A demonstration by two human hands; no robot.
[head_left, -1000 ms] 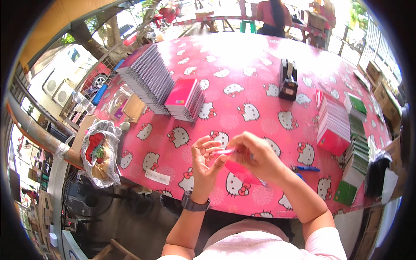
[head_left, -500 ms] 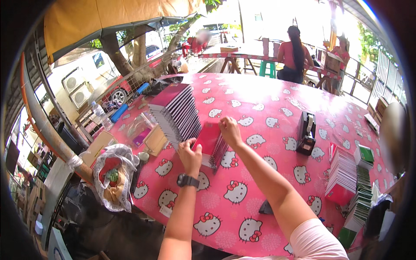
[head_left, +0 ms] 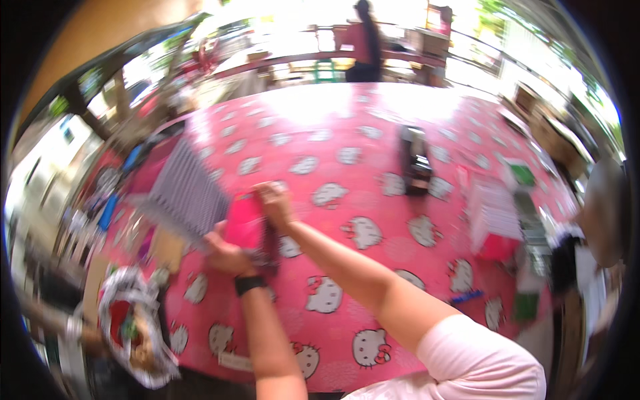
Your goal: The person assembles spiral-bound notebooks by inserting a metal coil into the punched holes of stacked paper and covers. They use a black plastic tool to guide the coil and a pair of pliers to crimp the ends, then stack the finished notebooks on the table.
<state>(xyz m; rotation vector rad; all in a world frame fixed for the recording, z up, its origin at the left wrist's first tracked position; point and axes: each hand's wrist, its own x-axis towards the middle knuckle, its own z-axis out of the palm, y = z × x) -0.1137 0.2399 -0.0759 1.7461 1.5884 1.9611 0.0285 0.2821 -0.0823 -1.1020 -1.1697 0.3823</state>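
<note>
A short stack of red spiral notebooks (head_left: 244,219) lies on the pink table between my hands, its coil edge toward the right. My left hand (head_left: 230,255), with a dark watch on the wrist, is closed on the stack's near left corner. On the far right corner, my right hand (head_left: 273,203) grips with its fingers bent over the edge. Close by on the left stands a tall stack of spiral notebooks (head_left: 187,190), its coils facing me. Motion smears the picture, so the exact finger contact is hard to make out.
A black tape dispenser (head_left: 416,160) stands right of centre. Farther right are a row of red-covered notebooks (head_left: 492,217) and green ones (head_left: 525,307), with a blue pen (head_left: 467,297) nearer me. A plastic bag (head_left: 133,327) sits at the left edge. Someone (head_left: 363,47) is at a far table.
The view has swung to the right, so the table's contents appear farther left. Both hands stay at the red notebooks. The blue pen now shows beside my right arm.
</note>
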